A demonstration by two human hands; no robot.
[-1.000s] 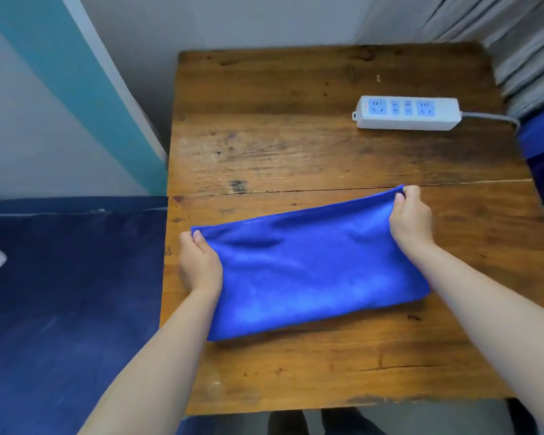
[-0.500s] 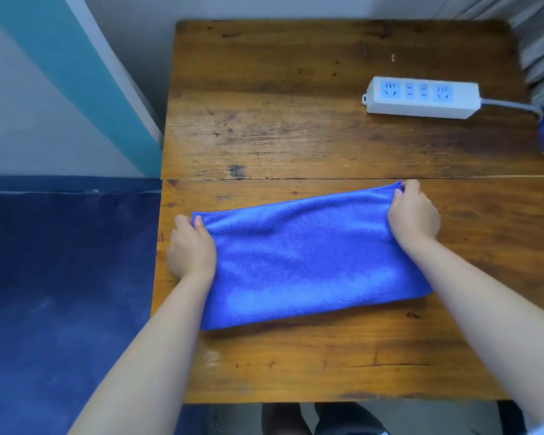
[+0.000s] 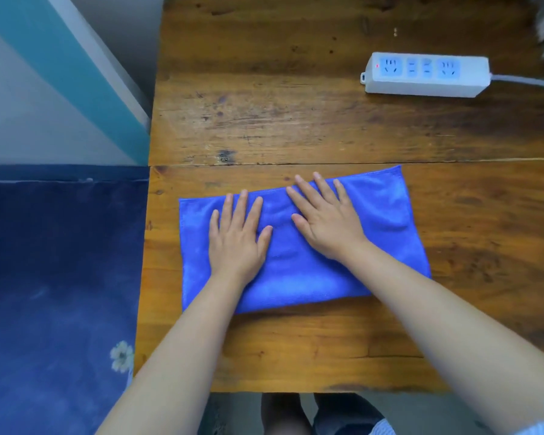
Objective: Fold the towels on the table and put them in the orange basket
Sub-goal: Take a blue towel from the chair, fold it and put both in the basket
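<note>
The wooden worktop (image 3: 296, 114) fills most of the view, and on its near half lies the blue towel (image 3: 387, 215), folded into a long band that runs slightly askew, its right end farther from the person than its left. Both hands lie flat on it with fingers straight and spread, gripping nothing: the left hand (image 3: 237, 238) presses the left-centre of the cloth and the right hand (image 3: 325, 222) the middle, just beside it. The towel looks light, soft and limp, with a fuzzy nap that should drag on the wood rather than slide; it will sag and lose its fold if lifted by one point, so the short ends or their corners seem the best places to pinch for the next fold, and both hands under the finished bundle for carrying. A white power strip (image 3: 426, 75) sits well apart at the far right, its cable leading off the edge. The orange basket is not in view, so what it holds cannot be told.
</note>
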